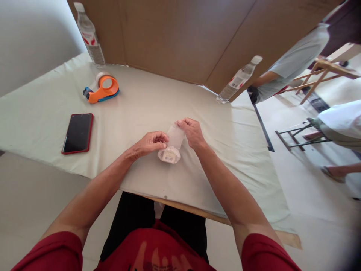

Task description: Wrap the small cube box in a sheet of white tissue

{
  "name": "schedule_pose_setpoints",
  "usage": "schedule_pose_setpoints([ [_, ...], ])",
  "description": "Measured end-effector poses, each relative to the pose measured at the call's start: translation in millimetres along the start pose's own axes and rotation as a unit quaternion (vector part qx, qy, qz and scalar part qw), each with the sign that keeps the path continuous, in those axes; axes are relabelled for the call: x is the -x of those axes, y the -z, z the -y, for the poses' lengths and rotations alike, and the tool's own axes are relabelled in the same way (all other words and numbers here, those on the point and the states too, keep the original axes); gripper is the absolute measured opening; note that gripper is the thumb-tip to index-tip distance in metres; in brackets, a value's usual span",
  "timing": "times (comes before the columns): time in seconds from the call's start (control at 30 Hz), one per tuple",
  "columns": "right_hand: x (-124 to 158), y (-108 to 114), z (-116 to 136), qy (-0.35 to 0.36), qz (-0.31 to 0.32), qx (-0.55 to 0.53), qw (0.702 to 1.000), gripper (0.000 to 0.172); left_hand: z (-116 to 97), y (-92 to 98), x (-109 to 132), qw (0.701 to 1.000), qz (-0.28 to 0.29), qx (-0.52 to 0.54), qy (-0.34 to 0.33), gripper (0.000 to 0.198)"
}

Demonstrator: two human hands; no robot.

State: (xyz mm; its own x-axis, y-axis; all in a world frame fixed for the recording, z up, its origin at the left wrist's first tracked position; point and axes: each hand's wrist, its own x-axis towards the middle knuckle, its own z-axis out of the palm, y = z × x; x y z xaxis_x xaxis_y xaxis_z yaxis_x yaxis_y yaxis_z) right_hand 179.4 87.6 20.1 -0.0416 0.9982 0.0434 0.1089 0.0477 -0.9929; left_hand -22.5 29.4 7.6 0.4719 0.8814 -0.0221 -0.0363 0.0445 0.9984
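Note:
A small clear plastic bag (176,136) stands out above a white item with a barcode label (169,155), near the front of the cloth-covered table (135,113). My right hand (192,132) pinches the bag's upper right corner between thumb and fingers. At the bag's left side is my left hand (153,143), its fingers curled and thumb close to the edge where bag and item meet. Whether the item lies inside the bag is hard to tell.
An orange and blue tape dispenser (104,90) and a phone with a red edge (78,133) lie at the left. Two water bottles (90,39) (239,79) stand by a tall cardboard panel (175,34). Other people sit at the right.

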Motion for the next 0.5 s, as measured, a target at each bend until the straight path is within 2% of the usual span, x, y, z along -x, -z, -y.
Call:
schedule_pose_setpoints([
  [0.13, 5.7, 7.7, 4.5, 0.031, -0.099, -0.009, 0.995, 0.022, -3.0, -0.5, 0.4, 0.999, -0.01, 0.01, 0.033, 0.044],
  [0.23, 27.6, 17.1, 10.1, 0.082, -0.146, -0.003, 0.986, 0.017, -4.2, -0.8, 0.3, 0.999, -0.03, 0.012, 0.032, 0.042],
  [0.3, 46.2, 20.2, 11.7, 0.11, -0.129, 0.026, 0.985, 0.015, -4.2, -1.3, 0.1, 0.999, -0.038, 0.019, 0.032, 0.042],
  [0.37, 61.1, 18.9, 10.1, 0.11, -0.071, 0.07, 0.989, 0.015, -3.2, -1.9, -0.3, 0.998, -0.04, 0.028, 0.032, 0.041],
  [0.5, 68.8, 8.0, -0.2, 0.036, 0.034, 0.103, 0.993, 0.016, 1.9, -1.9, -1.4, 0.997, -0.049, 0.048, 0.02, 0.04],
])
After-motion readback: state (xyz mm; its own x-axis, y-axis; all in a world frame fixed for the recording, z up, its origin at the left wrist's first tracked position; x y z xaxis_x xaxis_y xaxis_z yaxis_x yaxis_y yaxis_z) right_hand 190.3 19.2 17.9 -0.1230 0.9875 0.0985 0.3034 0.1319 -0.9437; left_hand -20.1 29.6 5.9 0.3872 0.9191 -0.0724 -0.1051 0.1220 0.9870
